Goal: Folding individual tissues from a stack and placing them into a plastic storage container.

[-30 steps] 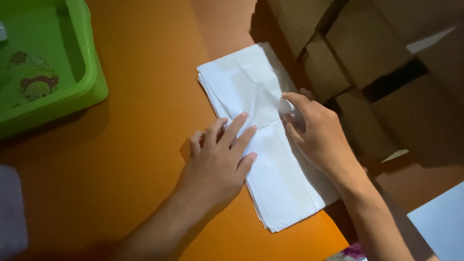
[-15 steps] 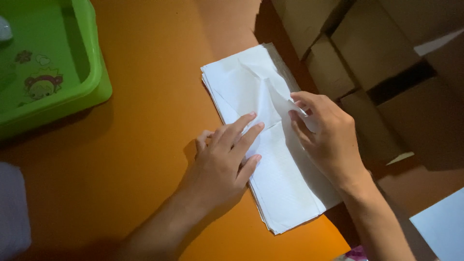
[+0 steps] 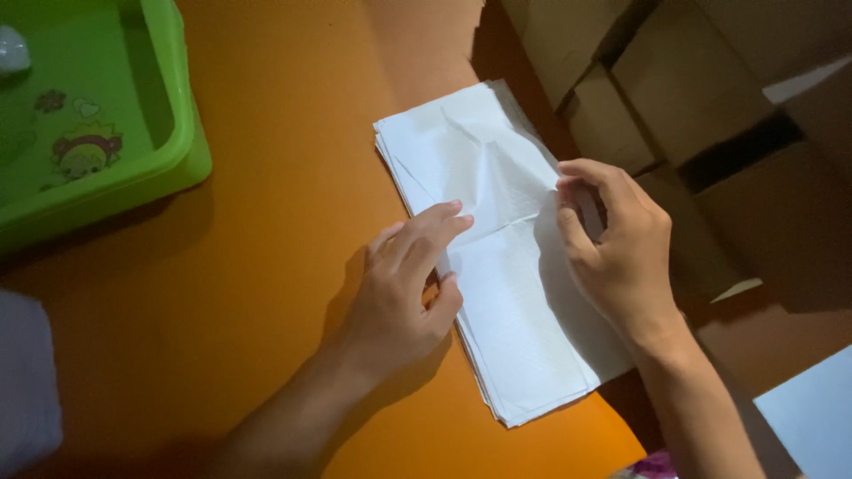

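A stack of white tissue sheets (image 3: 484,160) lies on the orange table (image 3: 266,177), slanting from upper left to lower right. My left hand (image 3: 404,284) presses flat on the stack's left edge, fingers spread and pointing up-right. My right hand (image 3: 612,248) pinches the right edge of the top sheet between thumb and fingers, raising it so a crease runs across the middle of the stack.
A green plastic basin (image 3: 169,168) with a cartoon print on its floor sits at the upper left. Brown cardboard boxes (image 3: 710,106) crowd the upper right, beyond the table's edge. A pale blue sheet (image 3: 812,417) shows at the lower right corner.
My right hand has slid from on top of the stack to its right edge and pinched the top sheet, lifting it. My left hand stays pressed on the left side.
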